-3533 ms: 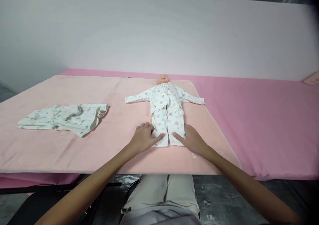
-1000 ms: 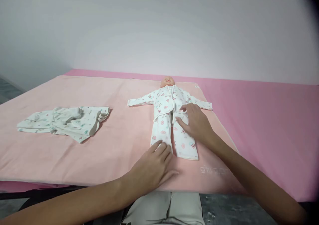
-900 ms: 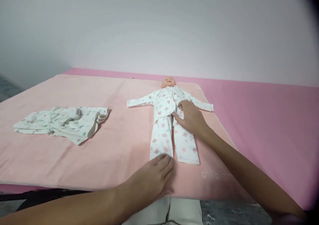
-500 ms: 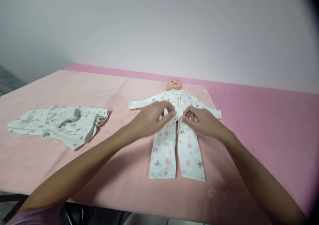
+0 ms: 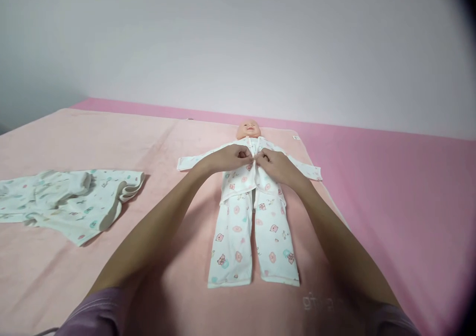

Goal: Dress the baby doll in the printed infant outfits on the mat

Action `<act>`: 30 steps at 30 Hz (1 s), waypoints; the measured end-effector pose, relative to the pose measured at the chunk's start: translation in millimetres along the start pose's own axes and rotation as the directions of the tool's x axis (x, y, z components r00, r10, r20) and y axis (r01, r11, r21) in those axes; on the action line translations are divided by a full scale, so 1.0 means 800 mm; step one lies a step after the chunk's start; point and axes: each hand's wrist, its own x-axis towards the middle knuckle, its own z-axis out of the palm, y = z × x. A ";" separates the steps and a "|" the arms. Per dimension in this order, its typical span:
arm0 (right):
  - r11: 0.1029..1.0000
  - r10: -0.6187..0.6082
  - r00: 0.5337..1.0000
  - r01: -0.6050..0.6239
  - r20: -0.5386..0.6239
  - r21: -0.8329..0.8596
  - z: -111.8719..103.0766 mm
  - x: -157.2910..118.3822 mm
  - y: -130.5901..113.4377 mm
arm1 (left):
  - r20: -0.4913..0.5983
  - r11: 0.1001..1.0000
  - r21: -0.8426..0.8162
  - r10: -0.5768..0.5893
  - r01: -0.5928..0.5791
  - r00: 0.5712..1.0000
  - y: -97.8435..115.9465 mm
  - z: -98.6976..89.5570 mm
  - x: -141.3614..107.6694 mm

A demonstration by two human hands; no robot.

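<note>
A baby doll (image 5: 249, 129) lies face up, dressed in a white printed jacket (image 5: 238, 183) and matching trousers (image 5: 233, 242). The jacket's front edges meet at the middle of the chest. My left hand (image 5: 235, 157) pinches the jacket's front there, with thumb and finger together. Facing it, my right hand (image 5: 273, 163) pinches the other front edge, and the fingertips of both hands almost touch. Whatever small fastening lies between them is hidden by the fingers. Both sleeves stretch out sideways on the blanket.
A second white printed garment (image 5: 70, 197) lies folded and rumpled on the left. The pale pink blanket (image 5: 178, 256) covers most of the table, with a brighter pink surface (image 5: 390, 192) to the right. Behind rises a white wall (image 5: 238, 48).
Both hands have moved up from the jacket's lower hem to the chest. The hem now lies down over the trousers' top. The view has shifted slightly.
</note>
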 end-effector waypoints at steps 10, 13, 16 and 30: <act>0.995 -0.068 0.996 0.063 -0.066 -0.073 0.009 0.001 -0.001 | 0.068 0.985 -0.169 0.035 -0.023 0.997 -0.011 -0.005 0.006; 0.999 -0.042 0.995 0.044 -0.087 0.016 0.009 0.003 0.002 | 0.059 0.981 -0.190 0.044 -0.032 0.997 -0.011 -0.002 0.005; 0.991 -0.052 0.995 0.061 -0.082 0.118 0.006 0.002 0.002 | 0.052 0.972 -0.230 0.056 -0.043 0.997 -0.010 0.001 0.003; 0.936 -0.091 0.994 0.066 0.057 0.345 -0.012 0.001 0.029 | 0.076 0.947 -0.322 0.017 0.008 0.997 -0.015 -0.002 0.004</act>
